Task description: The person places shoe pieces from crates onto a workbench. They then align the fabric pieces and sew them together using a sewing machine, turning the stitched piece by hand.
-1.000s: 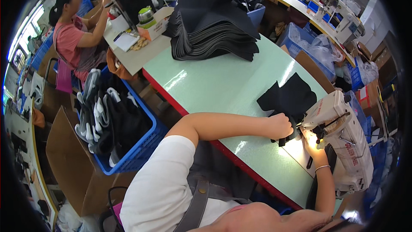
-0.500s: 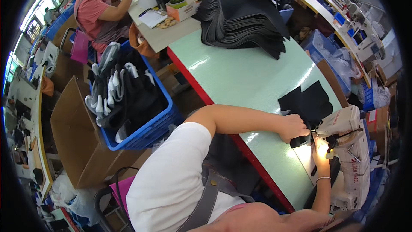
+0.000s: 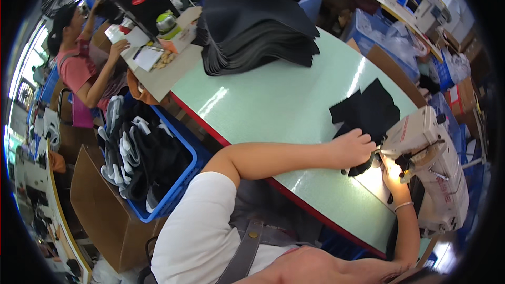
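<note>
My left hand (image 3: 353,149) is closed, knuckles up, with a piece of black fabric (image 3: 363,167) gripped beneath its fingers. It is just left of the needle area of a white sewing machine (image 3: 407,134). My right hand (image 3: 392,176) reaches in under the machine's head, close to the needle. Its fingers are washed out by the bright lamp and partly hidden by the machine. More black cut fabric (image 3: 368,109) lies on the green tabletop (image 3: 263,105) behind my left hand.
A tall stack of black sheets (image 3: 258,26) rests at the table's far end. To the left, a blue basket (image 3: 192,163) holds black and white fabric pieces beside a cardboard box (image 3: 100,205). A co-worker (image 3: 79,68) sits at the far left.
The whole view has shifted. My left hand has turned slightly, its fingers higher over the fabric, still by the needle. My right hand stays under the machine. The co-worker's arms have moved apart.
</note>
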The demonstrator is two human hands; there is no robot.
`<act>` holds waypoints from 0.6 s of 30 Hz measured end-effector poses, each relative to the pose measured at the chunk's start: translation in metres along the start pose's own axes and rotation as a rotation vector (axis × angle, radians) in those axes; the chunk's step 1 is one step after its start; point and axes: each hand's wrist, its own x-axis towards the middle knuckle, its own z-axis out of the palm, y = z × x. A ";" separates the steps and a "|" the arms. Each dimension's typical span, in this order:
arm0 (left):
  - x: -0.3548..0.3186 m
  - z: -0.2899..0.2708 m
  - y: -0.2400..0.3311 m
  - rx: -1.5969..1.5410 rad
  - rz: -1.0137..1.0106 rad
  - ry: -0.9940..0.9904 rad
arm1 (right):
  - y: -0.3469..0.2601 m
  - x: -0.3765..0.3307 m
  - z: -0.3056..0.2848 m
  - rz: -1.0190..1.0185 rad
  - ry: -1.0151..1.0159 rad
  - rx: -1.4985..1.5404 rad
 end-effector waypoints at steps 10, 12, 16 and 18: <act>-0.002 0.003 -0.002 -0.081 0.038 -0.085 | -0.007 0.004 0.027 0.242 0.135 0.479; -0.004 0.005 -0.002 -0.077 0.021 -0.088 | -0.013 0.006 0.027 0.451 0.056 0.659; -0.005 0.009 -0.004 -0.120 0.000 -0.196 | -0.030 0.004 0.020 0.625 -0.021 0.630; -0.004 0.009 -0.006 -0.183 -0.001 -0.222 | -0.032 0.002 0.020 0.211 0.220 0.174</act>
